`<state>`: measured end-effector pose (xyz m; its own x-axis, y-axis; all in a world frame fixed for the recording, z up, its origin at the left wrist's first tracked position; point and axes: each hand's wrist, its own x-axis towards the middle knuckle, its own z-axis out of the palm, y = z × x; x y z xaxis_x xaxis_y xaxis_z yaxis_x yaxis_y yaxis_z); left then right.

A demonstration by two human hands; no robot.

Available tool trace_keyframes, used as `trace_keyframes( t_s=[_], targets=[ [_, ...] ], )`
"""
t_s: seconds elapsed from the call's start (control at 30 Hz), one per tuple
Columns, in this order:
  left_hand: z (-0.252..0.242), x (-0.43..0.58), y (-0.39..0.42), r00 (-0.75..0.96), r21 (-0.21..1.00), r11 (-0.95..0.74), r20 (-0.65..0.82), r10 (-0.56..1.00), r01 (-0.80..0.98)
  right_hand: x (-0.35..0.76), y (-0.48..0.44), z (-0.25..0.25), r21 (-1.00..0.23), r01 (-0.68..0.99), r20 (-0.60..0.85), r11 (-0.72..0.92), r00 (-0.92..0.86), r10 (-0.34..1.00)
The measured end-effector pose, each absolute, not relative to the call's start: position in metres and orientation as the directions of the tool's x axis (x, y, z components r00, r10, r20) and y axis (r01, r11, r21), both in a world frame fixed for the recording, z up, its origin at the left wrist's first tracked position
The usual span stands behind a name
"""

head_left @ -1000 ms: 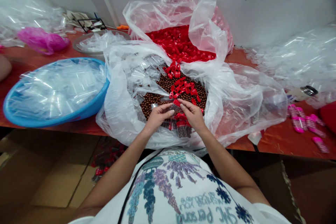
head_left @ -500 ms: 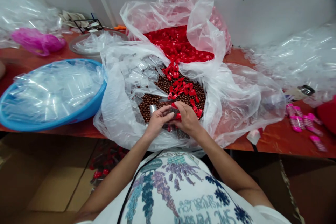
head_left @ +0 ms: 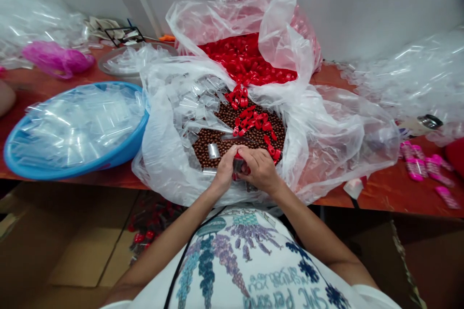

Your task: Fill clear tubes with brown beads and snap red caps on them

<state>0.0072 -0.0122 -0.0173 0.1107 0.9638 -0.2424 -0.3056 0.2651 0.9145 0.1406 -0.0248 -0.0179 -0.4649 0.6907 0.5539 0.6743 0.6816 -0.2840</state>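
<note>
Both hands meet at the front of a plastic bag (head_left: 155,164) filled with small brown balls (head_left: 232,118). Between them is a small clear tube (head_left: 239,165) with a red cap (head_left: 238,155) at its top. My left hand (head_left: 225,169) is closed around the tube's left side. My right hand (head_left: 259,166) wraps the other side, thumb and fingers pressed near the cap. The tube is partly hidden by the fingers. Just left, an empty clear tube (head_left: 213,150) lies on the balls. Loose red caps (head_left: 255,121) and a metal tool, perhaps scissors (head_left: 237,138), lie beyond the hands.
Clear tubes (head_left: 195,99) lie inside the bag's left side. A blue basin (head_left: 119,152) of clear tubes stands left. Behind is a bag of red caps (head_left: 235,55). Pink-capped tubes (head_left: 416,166) lie right. Below the table, a cardboard box (head_left: 79,246) holds red-capped tubes (head_left: 145,236).
My hands have drawn together around the tube, and my left fingers have closed in beside the red cap. The empty tube on the left is now more exposed. The camera view has shifted slightly.
</note>
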Motion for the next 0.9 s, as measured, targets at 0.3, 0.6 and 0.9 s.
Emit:
trace_keyframes(
  t_s=[0.3, 0.6, 0.9],
  targets=[
    [0.008, -0.001, -0.010, 0.174, 0.804, 0.351, -0.305, 0.936, -0.481, 0.147, -0.037, -0.004, -0.522, 0.773, 0.416, 0.361, -0.139, 0.899],
    [0.002, 0.007, -0.015, 0.252, 0.790, 0.459, -0.386, 0.888, -0.407, 0.142, -0.038, 0.005, -0.430, 0.796, 0.365, 0.426, -0.278, 0.888],
    [0.003, 0.008, -0.014, 0.250, 0.813, 0.452, -0.381, 0.890, -0.368, 0.142, -0.030, 0.004, -0.275, 0.776, 0.398, 0.568, -0.446, 0.802]
  ],
)
